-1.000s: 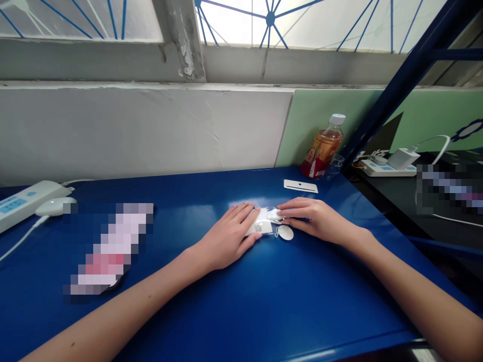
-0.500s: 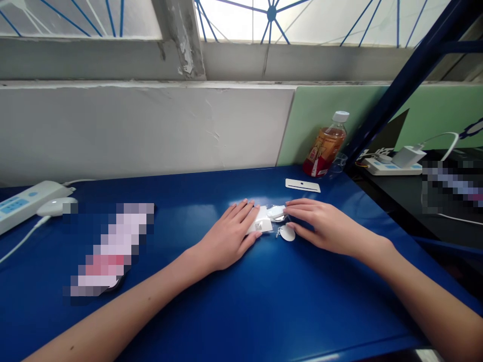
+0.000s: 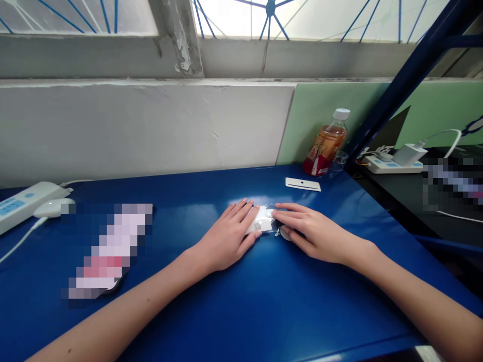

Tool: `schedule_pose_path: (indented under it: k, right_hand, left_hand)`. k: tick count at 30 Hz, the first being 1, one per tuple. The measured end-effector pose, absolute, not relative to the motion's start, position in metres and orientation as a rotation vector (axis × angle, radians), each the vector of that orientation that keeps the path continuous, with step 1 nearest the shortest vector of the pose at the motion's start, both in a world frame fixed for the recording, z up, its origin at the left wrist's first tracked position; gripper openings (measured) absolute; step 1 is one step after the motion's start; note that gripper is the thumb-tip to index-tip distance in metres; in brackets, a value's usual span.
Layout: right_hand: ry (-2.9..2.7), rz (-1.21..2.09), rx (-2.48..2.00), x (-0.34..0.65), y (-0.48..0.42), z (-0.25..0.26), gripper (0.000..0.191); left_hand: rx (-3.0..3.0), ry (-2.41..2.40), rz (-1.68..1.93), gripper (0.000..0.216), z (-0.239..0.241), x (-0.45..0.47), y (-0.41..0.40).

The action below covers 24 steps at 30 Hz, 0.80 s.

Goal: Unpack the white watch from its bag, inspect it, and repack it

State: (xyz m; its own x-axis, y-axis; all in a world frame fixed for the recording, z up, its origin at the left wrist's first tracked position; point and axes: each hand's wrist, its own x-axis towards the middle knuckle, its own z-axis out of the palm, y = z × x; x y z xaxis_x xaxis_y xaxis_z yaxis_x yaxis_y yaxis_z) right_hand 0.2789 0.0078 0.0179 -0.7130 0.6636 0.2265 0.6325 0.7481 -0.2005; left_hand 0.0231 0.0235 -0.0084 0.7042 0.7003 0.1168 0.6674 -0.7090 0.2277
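Note:
My left hand [image 3: 228, 239] lies flat with fingers outstretched on the left part of a small clear plastic bag [image 3: 270, 227]. A white card [image 3: 260, 225] with a small printed patch shows inside the bag, by my left fingertips. From the other side my right hand [image 3: 320, 234] reaches over the bag's right end, fingers extended and laid over the small white things there. Partly under its lower fingers is a white round tag [image 3: 284, 234] with a short string. What else sits below the right fingers is mostly hidden.
A white slotted card [image 3: 303, 184] lies behind my right hand on the blue table [image 3: 211, 322]. A drink bottle [image 3: 326, 146] stands at the back right. To the left are a blurred-out phone [image 3: 113, 246] and a white power strip [image 3: 30, 203] with a plugged-in cable.
My right hand has slid left over the bag's end, covering the white piece and much of the round tag. My left hand stays in place.

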Motion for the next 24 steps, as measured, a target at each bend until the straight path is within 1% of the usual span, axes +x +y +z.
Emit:
schedule_pose_path:
  k: [8,20,24]
  right_hand:
    - [-2.605,0.067,-1.153,0.283,0.011,0.011,0.04]
    - [-2.549,0.443,-1.046,0.274,0.005,0.005,0.043]
    - [-2.553,0.486,-1.014,0.274,0.005,0.005,0.043]
  left_hand:
    - [2.729,1.12,0.317,0.059,-0.008,0.023,0.023]
    - [2.759,1.099,0.346,0.056,-0.009,0.023,0.023]
    - [2.783,1.106,0.311,0.058,-0.009,0.023,0.023]
